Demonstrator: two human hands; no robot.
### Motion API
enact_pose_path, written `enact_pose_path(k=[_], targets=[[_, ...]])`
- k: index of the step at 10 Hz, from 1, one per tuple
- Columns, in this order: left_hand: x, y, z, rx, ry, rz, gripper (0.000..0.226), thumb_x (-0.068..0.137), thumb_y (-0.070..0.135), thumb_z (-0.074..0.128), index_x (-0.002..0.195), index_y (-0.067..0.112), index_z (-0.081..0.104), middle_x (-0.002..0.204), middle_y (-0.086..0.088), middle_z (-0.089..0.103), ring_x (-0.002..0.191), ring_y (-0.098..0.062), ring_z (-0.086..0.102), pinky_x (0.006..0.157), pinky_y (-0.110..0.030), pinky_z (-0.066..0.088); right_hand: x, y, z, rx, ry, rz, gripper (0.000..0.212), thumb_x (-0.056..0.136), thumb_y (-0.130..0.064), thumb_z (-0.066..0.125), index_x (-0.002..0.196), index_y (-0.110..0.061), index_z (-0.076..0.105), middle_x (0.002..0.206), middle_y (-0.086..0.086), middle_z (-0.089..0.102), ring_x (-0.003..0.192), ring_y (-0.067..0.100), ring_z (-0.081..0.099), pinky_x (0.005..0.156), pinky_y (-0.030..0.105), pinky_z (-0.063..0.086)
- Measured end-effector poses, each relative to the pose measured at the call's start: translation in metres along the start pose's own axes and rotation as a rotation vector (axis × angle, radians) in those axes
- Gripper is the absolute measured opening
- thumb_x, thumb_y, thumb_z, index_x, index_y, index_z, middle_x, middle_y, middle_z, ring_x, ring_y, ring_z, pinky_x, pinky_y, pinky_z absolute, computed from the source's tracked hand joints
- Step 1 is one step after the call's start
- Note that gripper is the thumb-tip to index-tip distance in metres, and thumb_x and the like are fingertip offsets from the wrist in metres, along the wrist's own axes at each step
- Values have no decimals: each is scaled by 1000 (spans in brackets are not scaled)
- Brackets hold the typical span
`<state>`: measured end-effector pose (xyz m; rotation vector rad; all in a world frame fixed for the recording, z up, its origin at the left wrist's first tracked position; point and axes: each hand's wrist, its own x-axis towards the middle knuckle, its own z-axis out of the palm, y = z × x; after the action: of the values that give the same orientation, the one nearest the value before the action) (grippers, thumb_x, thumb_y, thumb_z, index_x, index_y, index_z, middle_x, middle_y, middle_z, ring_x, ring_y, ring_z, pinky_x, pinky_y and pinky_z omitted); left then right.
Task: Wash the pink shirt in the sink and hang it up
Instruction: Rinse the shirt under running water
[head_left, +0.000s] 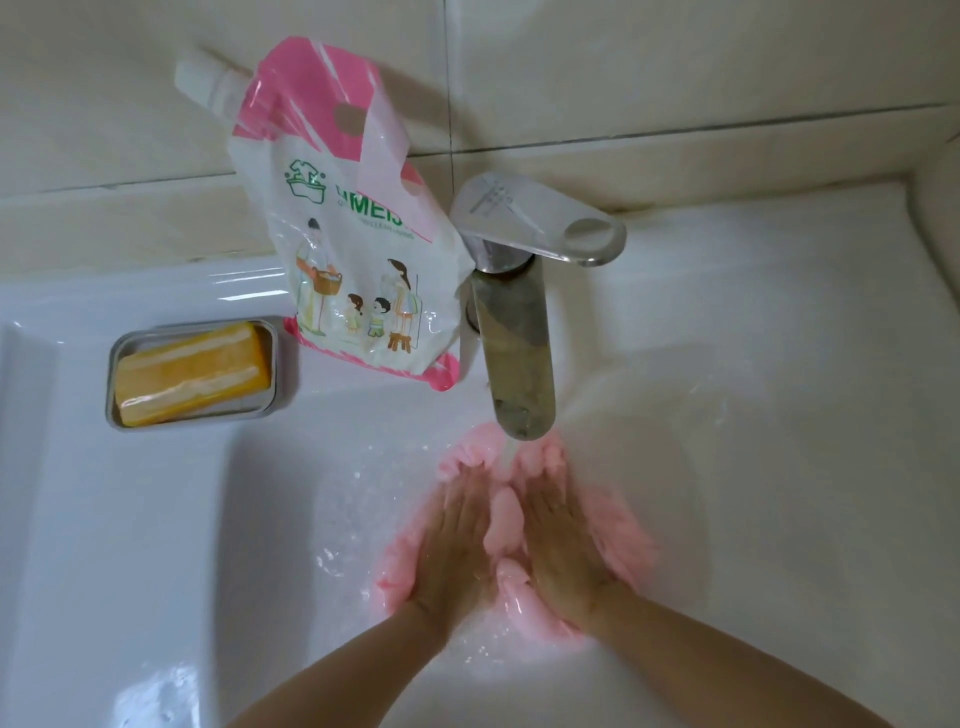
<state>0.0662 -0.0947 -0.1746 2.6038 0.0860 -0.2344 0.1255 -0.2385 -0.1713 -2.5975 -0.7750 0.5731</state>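
Just below the tap, the pink shirt lies bunched in the sink. The left hand and right hand press on it, flat and unclenched, probably so the running water soaks through.

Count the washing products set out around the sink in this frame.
2. A yellow soap bar lies in a metal dish at the left of the sink ledge; a detergent pouch leans against the tiled wall beside the faucet. Others may sit outside the frame.
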Motion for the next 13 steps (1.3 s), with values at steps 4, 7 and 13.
enact_pose_path(k=[4, 7, 13], targets=[[-3, -5, -55, 181, -131, 52, 92, 79, 77, 16, 152, 21, 14, 159, -1, 11, 147, -21, 3, 116, -57, 4, -3, 6, -41, 37, 51, -88, 61, 89, -43, 47, 144, -20, 39, 153, -1, 31, 143, 22, 25, 113, 53, 28], [12, -16, -43, 468, -339, 268, 132, 46, 96, 24, 151, 16, 18, 152, -18, 29, 137, -44, 30, 97, -66, 34, -22, 21, -39, -425, -219, -208, 120, 67, -93, 21, 152, -9, 15, 157, 16, 18, 145, 35, 14, 105, 67, 27], [20, 0, -77, -886, -126, -673, 65, 81, 69, 50, 107, 9, 54, 98, -9, 63, 86, -23, 63, 78, -34, 52, 23, -15, -141, 347, -182, 356, 54, 80, -35, 74, 125, -13, 53, 121, 4, 58, 105, 20, 57, 79, 27, 44]])
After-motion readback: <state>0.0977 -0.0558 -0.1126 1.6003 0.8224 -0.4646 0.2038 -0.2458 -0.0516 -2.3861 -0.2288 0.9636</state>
